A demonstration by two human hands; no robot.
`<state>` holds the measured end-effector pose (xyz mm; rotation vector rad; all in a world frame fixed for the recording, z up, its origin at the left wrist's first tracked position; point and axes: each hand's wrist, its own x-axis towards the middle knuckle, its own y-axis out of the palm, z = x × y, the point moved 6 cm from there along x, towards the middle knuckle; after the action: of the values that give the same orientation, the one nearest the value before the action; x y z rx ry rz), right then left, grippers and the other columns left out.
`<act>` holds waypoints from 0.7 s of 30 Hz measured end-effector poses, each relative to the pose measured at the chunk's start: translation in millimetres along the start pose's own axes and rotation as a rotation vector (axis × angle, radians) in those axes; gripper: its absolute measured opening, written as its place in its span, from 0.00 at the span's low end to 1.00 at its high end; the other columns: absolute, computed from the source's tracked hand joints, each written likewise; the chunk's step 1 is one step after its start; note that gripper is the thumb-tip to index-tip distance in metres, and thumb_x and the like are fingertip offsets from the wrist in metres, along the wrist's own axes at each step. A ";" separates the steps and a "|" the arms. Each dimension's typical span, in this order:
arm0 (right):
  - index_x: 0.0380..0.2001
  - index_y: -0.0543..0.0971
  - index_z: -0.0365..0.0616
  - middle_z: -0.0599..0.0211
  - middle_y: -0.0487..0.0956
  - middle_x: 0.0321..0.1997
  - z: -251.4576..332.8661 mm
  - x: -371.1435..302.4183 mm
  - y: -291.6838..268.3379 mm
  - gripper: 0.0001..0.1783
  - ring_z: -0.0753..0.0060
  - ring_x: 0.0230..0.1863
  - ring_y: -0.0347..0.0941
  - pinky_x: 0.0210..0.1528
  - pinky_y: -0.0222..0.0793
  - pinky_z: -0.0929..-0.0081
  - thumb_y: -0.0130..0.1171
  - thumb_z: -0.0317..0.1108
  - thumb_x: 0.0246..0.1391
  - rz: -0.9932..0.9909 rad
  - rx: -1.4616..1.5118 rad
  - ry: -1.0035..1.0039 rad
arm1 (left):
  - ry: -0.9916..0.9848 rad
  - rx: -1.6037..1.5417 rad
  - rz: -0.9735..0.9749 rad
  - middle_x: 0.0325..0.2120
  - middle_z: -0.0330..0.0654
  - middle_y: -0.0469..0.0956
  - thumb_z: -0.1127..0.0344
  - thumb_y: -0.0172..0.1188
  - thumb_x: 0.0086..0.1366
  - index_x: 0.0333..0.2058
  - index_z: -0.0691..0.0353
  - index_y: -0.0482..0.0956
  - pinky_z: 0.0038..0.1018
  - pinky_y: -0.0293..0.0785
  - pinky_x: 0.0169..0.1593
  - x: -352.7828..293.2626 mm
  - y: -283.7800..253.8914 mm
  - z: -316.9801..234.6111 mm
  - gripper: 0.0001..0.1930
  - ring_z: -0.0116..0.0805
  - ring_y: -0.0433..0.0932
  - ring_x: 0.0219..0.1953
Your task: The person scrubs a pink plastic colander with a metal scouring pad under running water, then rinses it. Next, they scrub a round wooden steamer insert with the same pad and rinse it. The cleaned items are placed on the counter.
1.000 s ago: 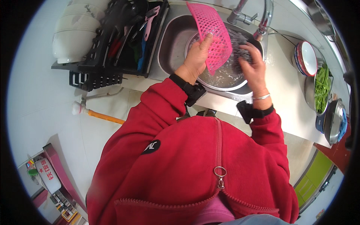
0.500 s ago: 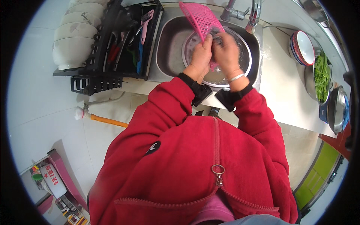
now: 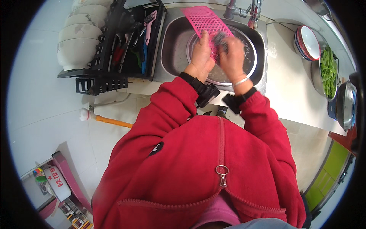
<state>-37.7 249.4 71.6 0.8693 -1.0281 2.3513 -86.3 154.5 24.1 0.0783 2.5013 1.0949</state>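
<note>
Over the sink, my left hand (image 3: 201, 56) grips the near end of a pink perforated plastic panel (image 3: 204, 21), its thumb lying on the upper face. My right hand (image 3: 231, 57) is closed on a grey scouring pad (image 3: 220, 39) and presses it against the panel's right side. The panel is tilted, its far end reaching toward the sink's back edge. Beneath both hands sits a round metal basin (image 3: 253, 63) with water in it, partly hidden by the hands and panel.
The basin stands in a steel sink (image 3: 171, 57) under a faucet (image 3: 254, 15). At left, a black dish rack (image 3: 108, 49) holds white bowls (image 3: 78, 49) and utensils. On the right counter are stacked bowls (image 3: 308, 42), leafy greens (image 3: 328, 72) in a metal container and a metal pan (image 3: 346, 107).
The pink panel has turned to show more of its flat face. My right hand and the scouring pad have shifted slightly along its right side.
</note>
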 end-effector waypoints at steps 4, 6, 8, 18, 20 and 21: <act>0.33 0.75 0.36 0.48 0.75 0.34 -75.0 19.0 4.8 0.12 0.44 0.39 0.70 0.42 0.65 0.58 0.58 0.33 0.45 -0.022 -0.084 0.328 | -0.009 -0.038 0.076 0.37 0.50 0.76 0.51 0.43 0.67 0.42 0.68 0.71 0.41 0.73 0.47 -11.5 8.7 -6.0 0.23 0.45 0.76 0.41; 0.35 0.75 0.37 0.46 0.75 0.35 -96.5 15.5 11.4 0.13 0.44 0.40 0.70 0.43 0.66 0.58 0.57 0.35 0.48 0.060 -0.039 0.401 | -0.042 -0.018 0.048 0.37 0.51 0.76 0.51 0.43 0.67 0.42 0.69 0.70 0.41 0.74 0.45 -17.6 7.6 -13.1 0.22 0.45 0.76 0.40; 0.40 0.74 0.36 0.50 0.76 0.39 -116.3 0.4 16.2 0.16 0.49 0.41 0.72 0.45 0.66 0.62 0.55 0.37 0.51 0.234 -0.011 0.655 | -0.097 0.016 0.013 0.36 0.53 0.75 0.52 0.43 0.67 0.42 0.69 0.70 0.42 0.75 0.40 -24.2 7.1 -15.5 0.22 0.47 0.77 0.38; 0.50 0.68 0.33 0.57 0.77 0.41 -60.2 4.7 -10.1 0.30 0.66 0.39 0.73 0.40 0.70 0.72 0.60 0.41 0.48 0.435 0.544 0.607 | -0.099 0.198 0.147 0.34 0.52 0.76 0.69 0.51 0.63 0.40 0.71 0.72 0.39 0.78 0.38 -34.4 5.9 -34.9 0.11 0.47 0.78 0.36; 0.52 0.67 0.33 0.56 0.77 0.41 -56.5 3.4 -12.0 0.34 0.63 0.39 0.74 0.41 0.69 0.72 0.64 0.41 0.43 0.481 0.374 0.600 | -0.040 0.262 0.160 0.34 0.52 0.77 0.72 0.51 0.61 0.39 0.71 0.72 0.38 0.78 0.38 -33.6 4.6 -38.3 0.10 0.46 0.79 0.36; 0.52 0.67 0.33 0.55 0.77 0.41 -55.3 1.8 -11.0 0.37 0.62 0.39 0.74 0.41 0.69 0.72 0.65 0.41 0.40 0.545 0.306 0.584 | -0.069 0.294 0.135 0.35 0.52 0.77 0.73 0.51 0.61 0.40 0.71 0.72 0.38 0.78 0.38 -33.3 1.9 -37.7 0.10 0.45 0.79 0.36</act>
<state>-53.1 298.8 49.0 -0.0646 -0.7208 2.9969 -70.6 122.8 59.8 0.3664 2.6055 0.7504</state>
